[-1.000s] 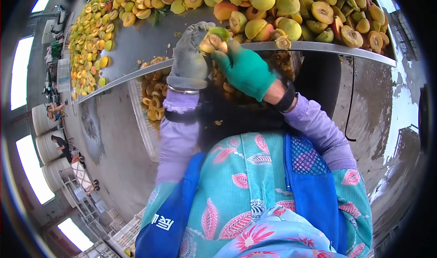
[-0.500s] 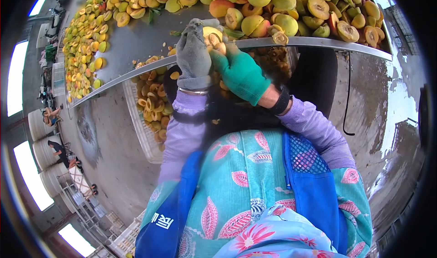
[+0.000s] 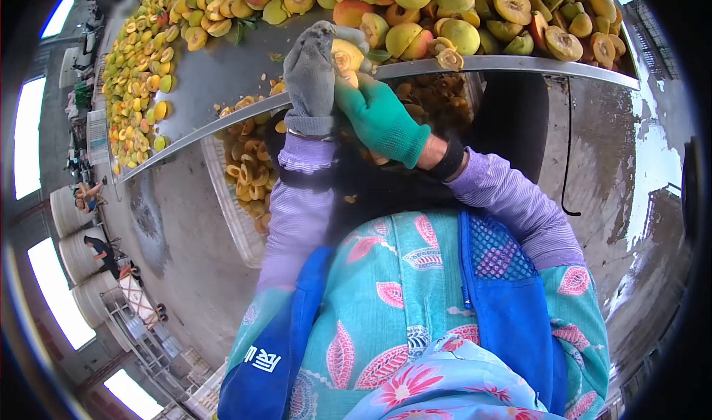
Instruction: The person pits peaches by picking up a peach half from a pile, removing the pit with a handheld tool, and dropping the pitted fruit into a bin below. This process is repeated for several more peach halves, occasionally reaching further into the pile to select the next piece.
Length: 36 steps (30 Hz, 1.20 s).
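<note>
My left hand point(image 3: 310, 68), in a grey glove, is closed around a cut yellow peach point(image 3: 345, 53) just above the table's metal edge. My right hand point(image 3: 386, 122), in a green glove, presses its bent thumb and fingers against the near side of that fruit. Whatever the right fingers grip is hidden. Cut flesh shows between the two hands. Beyond them, whole and halved peaches point(image 3: 460, 38) lie heaped on the metal table point(image 3: 215, 64).
Below the table edge, a white crate point(image 3: 228, 205) holds peach pieces point(image 3: 252, 169). More dark cut pieces point(image 3: 437, 97) lie under the rim to the right. A black hooked rod point(image 3: 568, 153) hangs at right. People point(image 3: 101, 253) and round tanks point(image 3: 78, 253) are at far left.
Both hands have shifted slightly up and left with the peach. The fruit has turned, so more of its yellow cut side faces up.
</note>
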Each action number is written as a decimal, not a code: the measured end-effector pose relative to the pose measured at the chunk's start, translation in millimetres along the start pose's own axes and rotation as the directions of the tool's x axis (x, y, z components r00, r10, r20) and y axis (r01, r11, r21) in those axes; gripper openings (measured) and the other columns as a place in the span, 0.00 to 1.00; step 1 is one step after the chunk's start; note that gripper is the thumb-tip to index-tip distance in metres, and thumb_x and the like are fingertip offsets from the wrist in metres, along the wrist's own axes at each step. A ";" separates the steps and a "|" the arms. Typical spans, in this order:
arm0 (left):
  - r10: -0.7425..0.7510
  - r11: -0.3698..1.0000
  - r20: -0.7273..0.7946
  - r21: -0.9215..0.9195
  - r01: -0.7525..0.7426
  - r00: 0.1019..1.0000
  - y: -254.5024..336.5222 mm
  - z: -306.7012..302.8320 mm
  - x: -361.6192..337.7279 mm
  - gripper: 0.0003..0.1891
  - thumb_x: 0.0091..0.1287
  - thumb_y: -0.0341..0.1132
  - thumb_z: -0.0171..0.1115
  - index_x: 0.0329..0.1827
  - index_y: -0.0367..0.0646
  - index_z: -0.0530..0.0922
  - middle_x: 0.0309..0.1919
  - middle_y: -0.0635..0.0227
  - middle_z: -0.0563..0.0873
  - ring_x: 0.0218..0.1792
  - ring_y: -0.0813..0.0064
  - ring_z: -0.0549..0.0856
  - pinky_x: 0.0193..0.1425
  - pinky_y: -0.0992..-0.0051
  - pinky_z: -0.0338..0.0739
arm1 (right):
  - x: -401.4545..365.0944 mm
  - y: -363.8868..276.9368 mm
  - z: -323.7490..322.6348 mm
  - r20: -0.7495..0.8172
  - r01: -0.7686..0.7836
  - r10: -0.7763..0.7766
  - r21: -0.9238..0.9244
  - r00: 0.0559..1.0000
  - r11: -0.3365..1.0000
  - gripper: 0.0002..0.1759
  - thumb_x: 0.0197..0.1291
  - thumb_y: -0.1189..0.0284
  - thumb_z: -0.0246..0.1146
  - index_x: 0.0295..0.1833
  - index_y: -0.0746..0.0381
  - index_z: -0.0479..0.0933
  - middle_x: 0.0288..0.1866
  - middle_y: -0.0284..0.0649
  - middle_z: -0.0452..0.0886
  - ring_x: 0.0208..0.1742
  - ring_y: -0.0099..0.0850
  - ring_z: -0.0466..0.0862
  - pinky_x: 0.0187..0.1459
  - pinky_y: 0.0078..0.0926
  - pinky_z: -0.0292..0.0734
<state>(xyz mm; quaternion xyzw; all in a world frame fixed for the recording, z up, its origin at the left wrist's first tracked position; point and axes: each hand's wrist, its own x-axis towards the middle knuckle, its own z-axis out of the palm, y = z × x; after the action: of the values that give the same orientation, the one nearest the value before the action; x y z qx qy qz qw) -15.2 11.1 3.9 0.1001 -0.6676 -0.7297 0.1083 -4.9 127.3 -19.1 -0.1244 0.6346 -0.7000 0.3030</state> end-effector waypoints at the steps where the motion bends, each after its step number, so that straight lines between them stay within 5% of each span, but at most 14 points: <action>1: 0.006 0.999 0.006 -0.032 -0.006 1.000 0.0 1.2 -0.9 0.18 0.75 0.41 0.47 0.39 0.36 0.80 0.33 0.62 0.86 0.31 0.71 0.86 0.35 0.75 0.81 | 1.7 -1.9 -4.3 0.047 -0.043 0.042 0.022 0.998 0.999 0.23 0.70 0.54 0.53 0.42 0.66 0.72 0.25 0.42 0.77 0.25 0.30 0.79 0.27 0.33 0.74; 4: 0.303 0.791 0.351 0.426 -0.439 0.886 4.4 -12.3 3.9 0.13 0.71 0.38 0.56 0.35 0.35 0.80 0.34 0.62 0.87 0.29 0.70 0.86 0.33 0.75 0.82 | -2.3 -8.1 -20.5 0.118 -0.078 0.078 -0.004 0.990 0.997 0.23 0.69 0.53 0.53 0.39 0.65 0.74 0.25 0.37 0.76 0.25 0.25 0.76 0.27 0.27 0.72; 6: 0.241 0.822 0.307 0.441 -0.362 0.921 7.5 -14.1 7.7 0.13 0.70 0.38 0.59 0.35 0.35 0.80 0.34 0.62 0.87 0.27 0.70 0.86 0.32 0.75 0.81 | -2.4 2.4 -16.1 0.106 -0.026 0.028 -0.019 0.994 0.999 0.24 0.69 0.50 0.51 0.41 0.64 0.74 0.23 0.33 0.74 0.20 0.22 0.74 0.21 0.22 0.69; 9: -0.233 0.971 -0.062 0.038 0.236 0.970 7.2 3.5 4.7 0.13 0.69 0.40 0.61 0.34 0.37 0.81 0.31 0.60 0.87 0.25 0.70 0.85 0.28 0.75 0.81 | -7.5 -16.6 -8.5 0.381 -0.413 0.239 0.486 0.893 0.770 0.23 0.70 0.49 0.50 0.44 0.60 0.73 0.21 0.30 0.72 0.16 0.20 0.70 0.17 0.18 0.64; 11: -0.200 0.978 -0.003 0.054 0.200 0.980 0.7 4.7 7.6 0.15 0.71 0.43 0.57 0.35 0.37 0.79 0.29 0.58 0.87 0.23 0.70 0.85 0.25 0.73 0.81 | -5.4 -1.0 -15.1 0.607 -0.569 0.036 0.720 0.794 0.398 0.22 0.70 0.49 0.50 0.43 0.58 0.72 0.21 0.30 0.71 0.16 0.20 0.69 0.17 0.18 0.63; 15: -0.235 0.971 0.029 -0.043 0.236 0.971 10.3 12.0 3.2 0.17 0.72 0.44 0.53 0.38 0.37 0.78 0.29 0.56 0.85 0.24 0.66 0.85 0.26 0.72 0.81 | -12.2 -9.4 -6.0 0.220 -0.248 0.171 0.391 0.960 0.887 0.20 0.71 0.50 0.49 0.34 0.54 0.70 0.20 0.28 0.70 0.15 0.23 0.68 0.18 0.22 0.64; 16: -0.251 0.964 0.021 -0.089 0.251 0.968 10.2 10.9 1.4 0.17 0.72 0.44 0.53 0.38 0.37 0.77 0.29 0.55 0.85 0.24 0.65 0.85 0.27 0.72 0.81 | -12.7 -16.4 -0.6 0.197 -0.345 0.284 0.502 0.938 0.793 0.20 0.72 0.50 0.47 0.35 0.53 0.71 0.19 0.25 0.67 0.15 0.21 0.65 0.18 0.21 0.61; 19: -0.239 0.888 0.132 -0.372 0.272 0.962 2.6 -3.8 -3.1 0.15 0.72 0.44 0.52 0.39 0.38 0.76 0.33 0.55 0.84 0.31 0.64 0.84 0.36 0.67 0.81 | -8.3 -9.3 -10.4 0.679 -0.628 -0.107 0.719 0.726 0.297 0.21 0.73 0.50 0.47 0.38 0.54 0.72 0.18 0.21 0.64 0.15 0.16 0.63 0.19 0.16 0.59; 22: -0.336 0.717 0.064 -0.630 0.300 0.940 19.8 -8.2 -15.1 0.16 0.73 0.45 0.50 0.43 0.40 0.77 0.33 0.56 0.84 0.33 0.66 0.84 0.40 0.66 0.81 | -3.6 -6.7 -4.9 0.740 -0.691 -0.288 0.672 0.608 0.268 0.20 0.74 0.51 0.45 0.41 0.55 0.72 0.17 0.21 0.63 0.13 0.16 0.61 0.18 0.17 0.58; 24: -0.252 0.858 -0.217 -0.500 0.114 0.943 13.5 -35.9 -41.1 0.16 0.72 0.46 0.52 0.45 0.41 0.78 0.34 0.56 0.85 0.35 0.68 0.84 0.41 0.67 0.81 | -7.6 -13.6 -2.7 0.751 -0.684 -0.307 0.660 0.585 0.310 0.20 0.74 0.50 0.45 0.40 0.55 0.70 0.17 0.22 0.64 0.13 0.17 0.62 0.17 0.18 0.59; 28: -0.061 0.905 -0.388 0.368 0.215 0.920 29.2 -125.7 -64.1 0.15 0.71 0.43 0.54 0.45 0.41 0.81 0.39 0.60 0.86 0.41 0.72 0.85 0.44 0.68 0.81 | -15.8 -0.2 -34.8 0.658 -0.688 0.229 0.617 0.718 0.383 0.20 0.72 0.49 0.47 0.38 0.54 0.69 0.17 0.27 0.66 0.13 0.21 0.66 0.16 0.18 0.62; 31: 0.143 0.400 -0.212 0.906 0.139 0.967 28.6 -135.8 -39.0 0.13 0.67 0.40 0.57 0.47 0.41 0.80 0.46 0.61 0.85 0.47 0.67 0.84 0.49 0.67 0.79 | -21.6 10.7 -38.5 0.519 -0.656 0.402 0.610 0.754 0.444 0.19 0.71 0.50 0.50 0.38 0.53 0.69 0.18 0.28 0.67 0.14 0.21 0.66 0.16 0.19 0.63; 34: 0.370 0.093 0.483 0.830 -0.549 0.793 43.7 -1.7 21.2 0.20 0.60 0.34 0.62 0.57 0.46 0.79 0.59 0.58 0.80 0.61 0.60 0.78 0.61 0.64 0.75 | -25.8 -15.7 -41.1 0.281 -0.501 0.429 0.641 0.858 0.581 0.17 0.70 0.49 0.53 0.37 0.51 0.70 0.20 0.28 0.68 0.16 0.21 0.67 0.17 0.18 0.62; 36: 0.168 0.077 0.677 0.715 -0.694 0.716 2.1 13.5 58.8 0.21 0.57 0.33 0.61 0.57 0.50 0.79 0.54 0.57 0.80 0.59 0.54 0.77 0.64 0.62 0.71 | -21.9 2.4 -54.5 0.095 -0.291 0.303 0.641 0.948 0.710 0.18 0.69 0.49 0.54 0.38 0.52 0.71 0.20 0.28 0.69 0.17 0.21 0.68 0.18 0.18 0.63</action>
<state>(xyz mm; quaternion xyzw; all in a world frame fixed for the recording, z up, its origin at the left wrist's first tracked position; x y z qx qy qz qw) -75.3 6.6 7.1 -0.2281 -0.9643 -0.0955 0.0945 -17.5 184.3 -25.7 0.0975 0.3677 -0.8188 0.4299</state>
